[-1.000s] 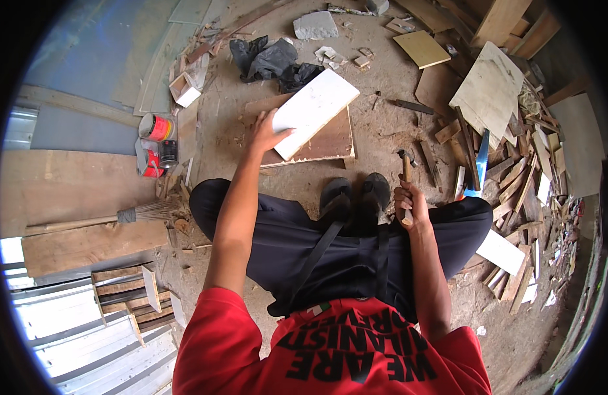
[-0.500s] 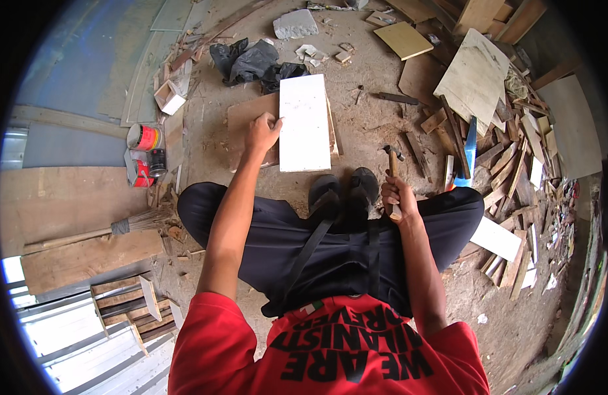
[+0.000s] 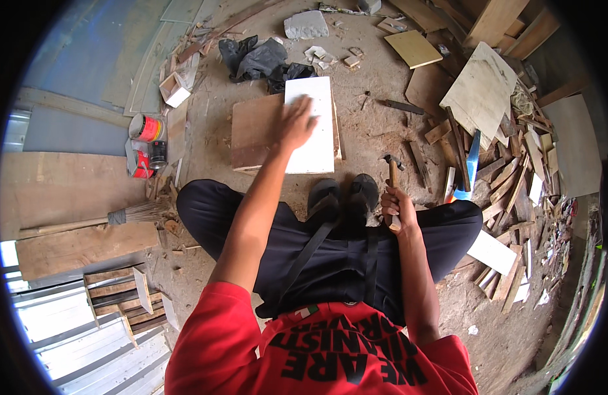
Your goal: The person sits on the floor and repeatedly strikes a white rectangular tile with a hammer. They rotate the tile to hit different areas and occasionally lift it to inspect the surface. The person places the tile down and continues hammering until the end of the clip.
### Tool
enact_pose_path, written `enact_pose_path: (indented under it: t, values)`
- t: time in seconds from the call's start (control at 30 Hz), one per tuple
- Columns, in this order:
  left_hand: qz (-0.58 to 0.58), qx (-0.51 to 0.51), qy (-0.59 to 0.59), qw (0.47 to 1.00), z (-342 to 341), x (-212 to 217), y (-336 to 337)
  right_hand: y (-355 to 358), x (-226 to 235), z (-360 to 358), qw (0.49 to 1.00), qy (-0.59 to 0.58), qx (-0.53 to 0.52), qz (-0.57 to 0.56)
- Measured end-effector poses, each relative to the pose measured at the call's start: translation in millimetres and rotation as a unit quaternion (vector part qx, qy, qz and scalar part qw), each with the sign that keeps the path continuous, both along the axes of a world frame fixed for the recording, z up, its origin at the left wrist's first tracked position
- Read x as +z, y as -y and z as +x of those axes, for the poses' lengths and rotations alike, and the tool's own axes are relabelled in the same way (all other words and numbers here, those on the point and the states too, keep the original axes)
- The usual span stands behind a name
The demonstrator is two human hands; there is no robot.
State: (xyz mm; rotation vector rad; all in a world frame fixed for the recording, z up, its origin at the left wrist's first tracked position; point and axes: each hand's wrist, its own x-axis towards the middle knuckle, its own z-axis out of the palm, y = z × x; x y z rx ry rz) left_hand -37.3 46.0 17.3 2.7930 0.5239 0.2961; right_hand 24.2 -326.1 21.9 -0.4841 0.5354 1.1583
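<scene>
The left hand (image 3: 298, 124) has moved over the white board (image 3: 315, 155), open, blurred, perhaps touching it; the right hand (image 3: 399, 205) grips a hammer (image 3: 393, 176).

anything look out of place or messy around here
Yes: wood scraps lie in a jumbled heap on the right, and a black plastic bag lies crumpled beyond the white board. The board itself, below the left hand, shows no obvious damage.
</scene>
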Motion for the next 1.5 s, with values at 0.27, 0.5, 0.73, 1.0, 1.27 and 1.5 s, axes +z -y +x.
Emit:
enact_pose_path:
  t: [0.27, 0.5, 0.73, 1.0, 1.27, 1.5]
  values:
    - [0.019, -0.1, -0.05, 0.994, 7, 11, 35, -6, -8, 8, 1.0, -0.006, -0.006, -0.011]
    - [0.038, 0.177, -0.033, 0.983, -7, -5, -9, -9, 1, 1, 0.998, 0.038, 0.046, -0.026]
    - [-0.046, 0.261, 0.007, 0.964, -23, -18, 14, -33, 27, -24, 0.892, 0.366, 0.068, -0.258]
    - [0.001, 0.293, 0.116, 0.949, -22, -27, 24, -132, 63, -8, 0.557, 0.769, 0.138, -0.281]
    - [0.011, 0.292, 0.16, 0.943, -20, -20, 28, -231, 53, 8, 0.445, 0.841, 0.166, -0.26]
    - [0.006, 0.275, 0.159, 0.948, -26, -15, 33, -198, 39, 3, 0.422, 0.864, 0.149, -0.233]
